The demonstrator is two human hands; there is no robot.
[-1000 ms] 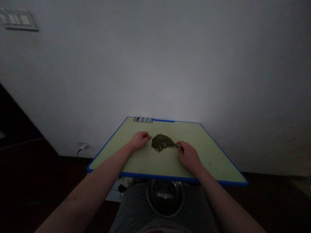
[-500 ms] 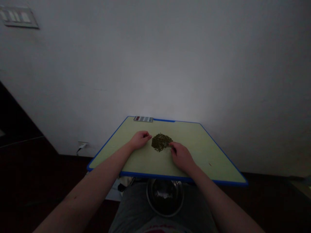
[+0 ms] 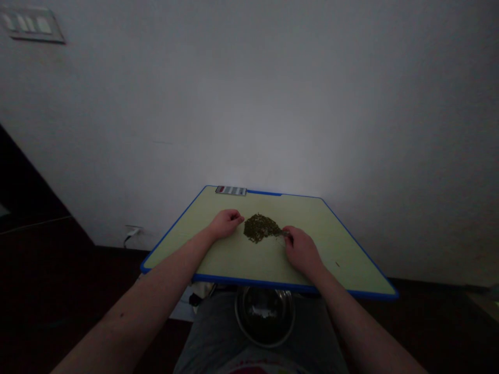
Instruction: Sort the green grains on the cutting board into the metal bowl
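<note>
A small heap of loose green-brown bits (image 3: 259, 227), like dried seeds or herbs, lies on a pale yellow-green tabletop (image 3: 218, 259) with a blue rim. Just left of the heap rests my left hand (image 3: 226, 223), thumb and fingers pinched together. Whatever they may hold is too small to make out. My right hand (image 3: 302, 249) is at the heap's right end, fingers curled closed, with a trail of bits running to its fingertips. On my lap, below the table's near edge, sits a shiny metal bowl (image 3: 265, 343) with dark contents I cannot make out.
A phone-like flat object (image 3: 231, 190) lies at the table's far left edge. One small brown sliver (image 3: 337, 264) is on the right side. Behind stands a pale wall (image 3: 273, 114) with a switch plate (image 3: 33, 26) and a plugged-in socket (image 3: 133, 231).
My right hand has slid a little to the right, drawing some bits out from the heap into a tail. My left hand has stayed in place.
</note>
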